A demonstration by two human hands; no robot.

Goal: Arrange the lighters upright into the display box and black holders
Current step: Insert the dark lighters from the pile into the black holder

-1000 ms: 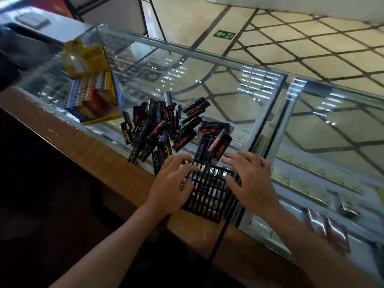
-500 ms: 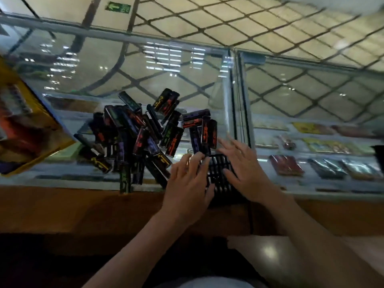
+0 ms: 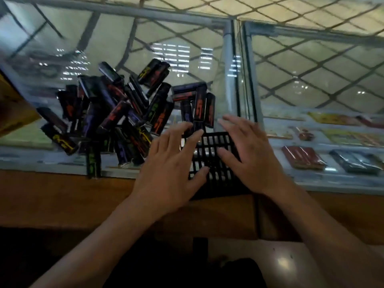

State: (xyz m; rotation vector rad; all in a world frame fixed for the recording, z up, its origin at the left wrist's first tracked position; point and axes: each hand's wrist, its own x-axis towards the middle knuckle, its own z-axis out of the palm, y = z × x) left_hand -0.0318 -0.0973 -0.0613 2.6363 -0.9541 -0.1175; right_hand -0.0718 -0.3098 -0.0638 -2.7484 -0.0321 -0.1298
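A loose pile of several dark lighters (image 3: 116, 113) with coloured prints lies on the glass counter top (image 3: 187, 48), left of centre. A black grid holder (image 3: 214, 156) sits at the counter's near edge between my hands. My left hand (image 3: 172, 163) rests over its left side with fingers spread and straight. My right hand (image 3: 247, 154) lies over its right side, fingers also extended. Neither hand grips anything. A few lighters (image 3: 202, 107) stand or lean just beyond the holder, near my fingertips. The yellow display box (image 3: 12, 113) shows only at the far left edge.
A wooden ledge (image 3: 62, 196) runs along the counter's near side. A metal frame post (image 3: 230, 69) divides two glass panes. Under the right pane lie packaged goods, among them a red pack (image 3: 301, 157) and a dark pack (image 3: 353, 161).
The view has swung right and downward, pushing the yellow box to the left edge. Both hands stay on the black holder, fingers spreading flatter over it.
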